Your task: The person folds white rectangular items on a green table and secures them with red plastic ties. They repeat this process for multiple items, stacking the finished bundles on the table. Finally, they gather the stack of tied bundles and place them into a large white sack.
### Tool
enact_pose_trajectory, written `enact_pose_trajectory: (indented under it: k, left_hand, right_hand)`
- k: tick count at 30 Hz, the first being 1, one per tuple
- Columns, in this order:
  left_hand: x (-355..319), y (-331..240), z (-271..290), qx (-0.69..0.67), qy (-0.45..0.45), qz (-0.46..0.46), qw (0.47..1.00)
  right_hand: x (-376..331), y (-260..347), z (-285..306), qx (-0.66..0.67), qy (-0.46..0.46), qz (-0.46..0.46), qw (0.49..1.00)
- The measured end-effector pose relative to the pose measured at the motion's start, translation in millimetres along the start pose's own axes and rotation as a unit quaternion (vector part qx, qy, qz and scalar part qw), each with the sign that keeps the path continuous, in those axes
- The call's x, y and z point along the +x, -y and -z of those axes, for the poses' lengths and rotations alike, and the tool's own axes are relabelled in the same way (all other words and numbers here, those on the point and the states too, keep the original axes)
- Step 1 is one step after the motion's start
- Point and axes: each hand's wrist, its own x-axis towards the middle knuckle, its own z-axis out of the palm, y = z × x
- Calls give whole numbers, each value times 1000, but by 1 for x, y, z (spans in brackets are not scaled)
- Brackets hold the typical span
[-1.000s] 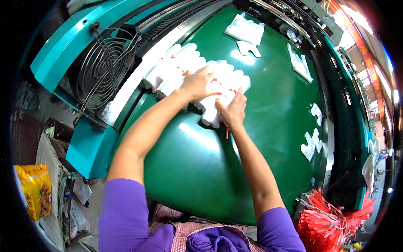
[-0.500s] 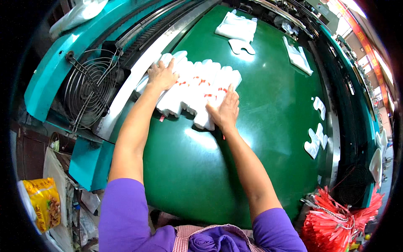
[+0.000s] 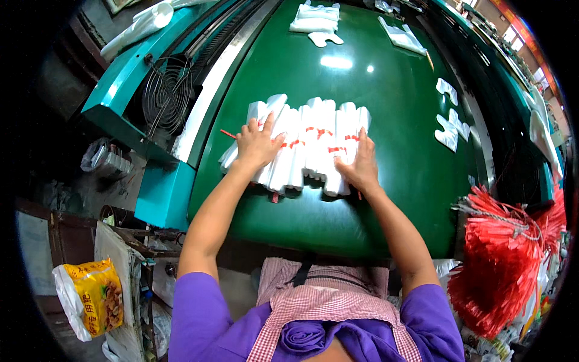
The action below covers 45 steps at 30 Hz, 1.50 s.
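Several white plastic bag rolls lie side by side on the green table, tied round their middles with red strips. My left hand rests on the rolls at the left end, its fingers spread and stretched out. Against the right end lies my right hand, thumb apart from the fingers, touching the outermost roll. Both hands press on the row from its two sides, neither wrapped round a roll. A loose red strip end sticks out beside my left hand.
White bags lie stacked at the far end, with another flat bag to their right. Small white cut-outs lie near the right edge. A red strip bundle hangs at the near right. A teal machine frame borders the left.
The row of rolls has come nearer my body along with both hands, and my view has shifted. My right hand stays at the row's right end, my left on its left part.
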Motion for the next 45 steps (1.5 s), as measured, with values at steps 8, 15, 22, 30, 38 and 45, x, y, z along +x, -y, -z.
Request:
enact_pose_trajectory:
  k: [8,15,22,30,38,45]
  left_hand:
    - [2,20,46,-112,115,154,975]
    - [22,-5,33,-72,93,105,988]
    - [46,-20,22,-113,80,122,983]
    - [10,-95,65,-395,159,203,882]
    - [-19,-131,161,-401,530,4,747]
    - [96,-23,117,-506,118,72,851]
  right_hand:
    - [4,4,46,-3,11,-49,999]
    - [41,14,18,-14,41,-33,999]
    - [124,-9,0,22,115,59,991]
    - [257,0,50,-40,345,-39,937]
    - [249,27,74,-147,432,124,881]
    - [212,31,92,-20,427,133,894]
